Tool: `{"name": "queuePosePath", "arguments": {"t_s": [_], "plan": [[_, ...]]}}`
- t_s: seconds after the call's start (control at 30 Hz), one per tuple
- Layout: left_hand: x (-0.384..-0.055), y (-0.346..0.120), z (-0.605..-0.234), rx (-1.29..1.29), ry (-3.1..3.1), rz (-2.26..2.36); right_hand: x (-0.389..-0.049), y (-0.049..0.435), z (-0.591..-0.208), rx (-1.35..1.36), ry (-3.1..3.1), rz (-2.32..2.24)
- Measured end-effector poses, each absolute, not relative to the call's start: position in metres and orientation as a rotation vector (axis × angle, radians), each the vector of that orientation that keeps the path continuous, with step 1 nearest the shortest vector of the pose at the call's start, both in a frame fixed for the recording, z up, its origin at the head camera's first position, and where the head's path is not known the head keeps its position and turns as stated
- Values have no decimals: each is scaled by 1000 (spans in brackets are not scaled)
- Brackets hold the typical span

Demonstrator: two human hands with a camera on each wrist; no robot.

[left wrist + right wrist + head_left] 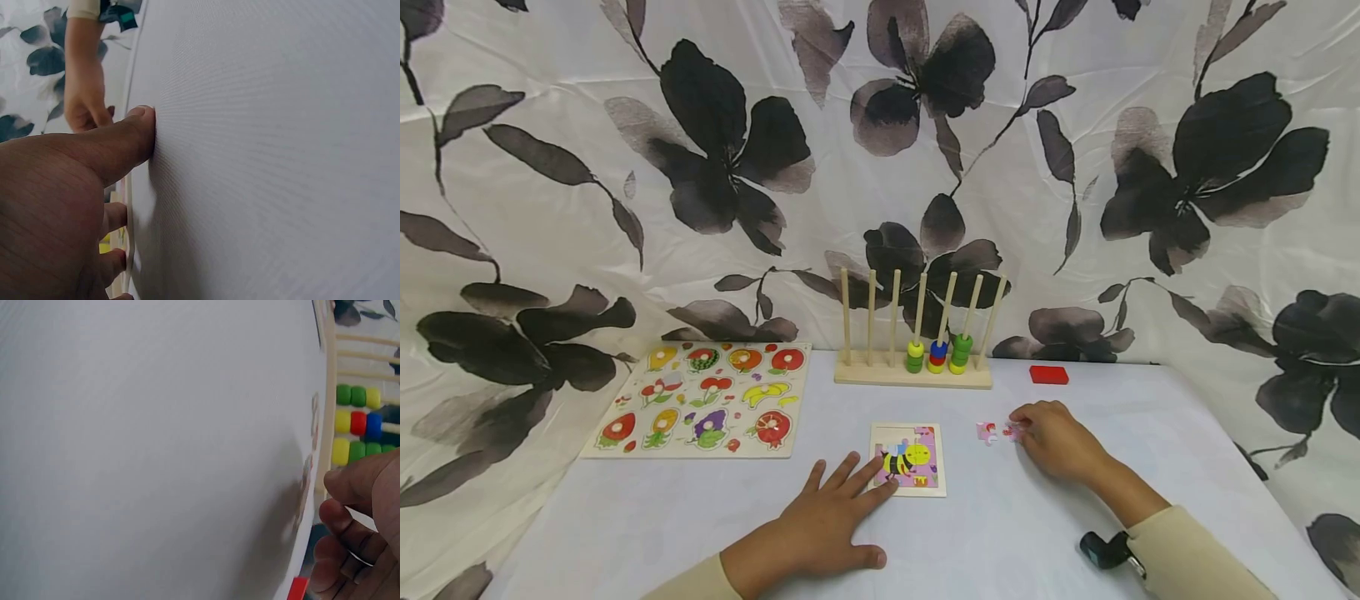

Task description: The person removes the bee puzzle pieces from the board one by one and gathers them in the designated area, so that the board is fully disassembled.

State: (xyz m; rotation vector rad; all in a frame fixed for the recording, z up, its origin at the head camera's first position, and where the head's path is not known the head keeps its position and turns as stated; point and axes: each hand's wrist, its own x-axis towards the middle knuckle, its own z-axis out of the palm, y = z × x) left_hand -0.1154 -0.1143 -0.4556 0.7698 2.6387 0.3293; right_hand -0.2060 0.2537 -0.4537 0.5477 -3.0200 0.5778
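Observation:
My left hand lies with its fingers spread, the fingertips over the left side of a small wooden bee puzzle. The bee picture sits inside the pale frame, partly hidden by those fingers. To the right, my right hand is low beside several pink puzzle pieces on the table, fingertips overlapping the nearest one. The right wrist view shows the thumb and loosely bent fingers apart, with nothing between them and a flat piece beside them.
A bead stacker with upright rods stands at the back, with green, yellow, red and blue beads on three rods. A fruit peg puzzle board lies at the left. Behind the right hand is a red flat block. A floral cloth hangs behind the white table.

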Motion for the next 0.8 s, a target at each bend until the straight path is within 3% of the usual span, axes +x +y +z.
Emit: {"name": "queuePosePath", "arguments": {"t_s": [0.8], "plan": [[-115,-112,-452,759,2638,308,-203,169,-450,672,-3115,641]]}}
